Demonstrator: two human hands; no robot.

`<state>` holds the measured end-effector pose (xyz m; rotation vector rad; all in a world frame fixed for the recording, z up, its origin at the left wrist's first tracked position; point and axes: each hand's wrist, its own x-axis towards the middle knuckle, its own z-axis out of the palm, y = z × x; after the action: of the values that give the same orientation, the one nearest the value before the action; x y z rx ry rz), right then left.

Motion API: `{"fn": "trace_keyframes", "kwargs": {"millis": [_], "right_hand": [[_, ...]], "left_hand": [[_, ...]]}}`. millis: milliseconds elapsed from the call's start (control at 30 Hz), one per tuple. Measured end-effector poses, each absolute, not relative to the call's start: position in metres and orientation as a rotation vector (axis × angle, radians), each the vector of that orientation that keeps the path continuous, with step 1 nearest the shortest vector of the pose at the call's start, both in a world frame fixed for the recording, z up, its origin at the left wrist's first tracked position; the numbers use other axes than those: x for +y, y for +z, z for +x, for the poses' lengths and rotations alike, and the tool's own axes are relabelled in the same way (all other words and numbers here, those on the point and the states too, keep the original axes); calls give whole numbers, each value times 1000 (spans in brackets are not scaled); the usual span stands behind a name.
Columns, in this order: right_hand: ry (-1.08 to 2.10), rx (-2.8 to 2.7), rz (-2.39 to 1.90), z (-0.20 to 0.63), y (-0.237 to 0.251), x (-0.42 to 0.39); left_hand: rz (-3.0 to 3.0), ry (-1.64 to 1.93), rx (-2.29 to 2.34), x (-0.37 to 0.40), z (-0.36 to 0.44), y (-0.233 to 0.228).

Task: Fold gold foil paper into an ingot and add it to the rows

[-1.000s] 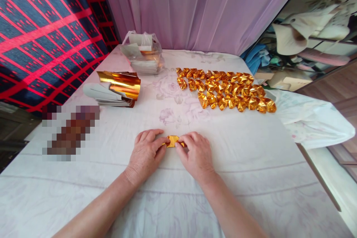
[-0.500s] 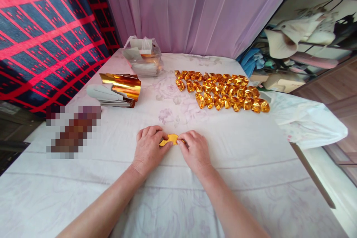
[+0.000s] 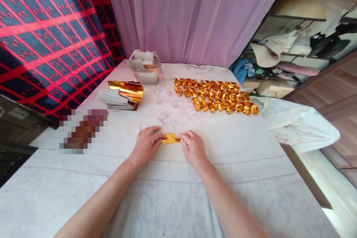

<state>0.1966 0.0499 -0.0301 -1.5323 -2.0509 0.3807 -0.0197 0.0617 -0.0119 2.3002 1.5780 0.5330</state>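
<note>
A folded strip of gold foil paper [image 3: 170, 138] lies low over the tablecloth between my hands. My left hand [image 3: 145, 142] pinches its left end, thumb and fingers together. At the strip's other end, my right hand [image 3: 193, 146] grips the corner between thumb and forefinger. Beyond them, to the right, several folded gold paper ingots [image 3: 214, 95] stand in rows. A fanned stack of gold and grey paper sheets [image 3: 122, 96] rests at the left.
A clear plastic bag [image 3: 145, 67] of more sheets stands at the table's back. A white plastic bag [image 3: 304, 122] hangs over the right edge. Shelves with hats [image 3: 267, 50] are at the right, a purple curtain [image 3: 178, 15] behind. A blurred patch [image 3: 85, 130] covers something at left.
My left thumb and fingers have shifted back toward the strip's left end, so more of the gold paper shows. The camera view has tilted up slightly.
</note>
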Motion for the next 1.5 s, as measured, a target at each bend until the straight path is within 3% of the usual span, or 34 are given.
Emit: {"fn": "trace_keyframes", "kwargs": {"millis": [267,500,900,1500], "right_hand": [[356,-2064,-1623,190,-17,50],[104,-1988,-1916,163,-6,45],[584,-2058,-1684,198,-14,66],[470,-2087,-1573,199,-18,55]], "left_hand": [[2384,465,1617,62,-30,-17],[2389,471,1634,66,-29,-18],[2349,434,1656,68,-28,-14],[2521,330,1789,28,0,-13]]}}
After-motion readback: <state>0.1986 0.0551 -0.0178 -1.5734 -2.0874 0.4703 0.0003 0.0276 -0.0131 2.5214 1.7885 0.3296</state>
